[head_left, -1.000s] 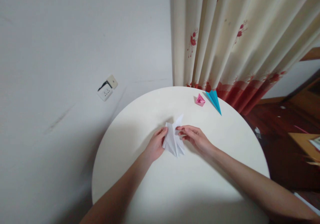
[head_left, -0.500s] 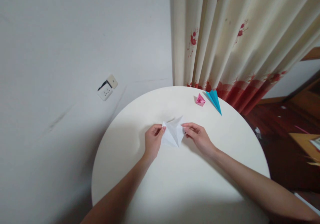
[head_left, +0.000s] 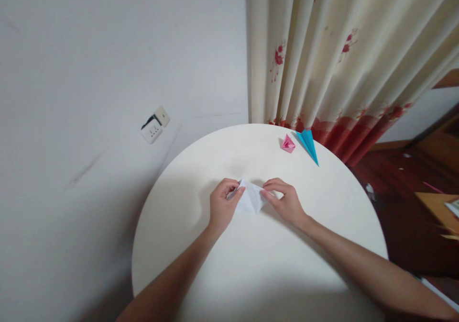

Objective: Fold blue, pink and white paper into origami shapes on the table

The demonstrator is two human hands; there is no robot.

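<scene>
Because it appears to be thin, the folded white paper piece [head_left: 252, 198] should be very light, soft across its flat faces and stiffer along its creases, easy to crumple or tear but hardly slippery. It is over the middle of the round white tabletop [head_left: 251, 264]; whether it rests on the surface is hard to tell. The left hand [head_left: 224, 203] pinches its left edge between thumb and fingers, and the right hand [head_left: 286, 200] pinches its right edge likewise. Those edges, where layers likely double up, look like the best places to hold, with light fingertip pressure, since a hard squeeze at the middle would probably buckle it. On the far right lie a small folded pink paper shape [head_left: 288, 144] and, just beside it, a long, pointed blue paper dart [head_left: 309, 147].
</scene>
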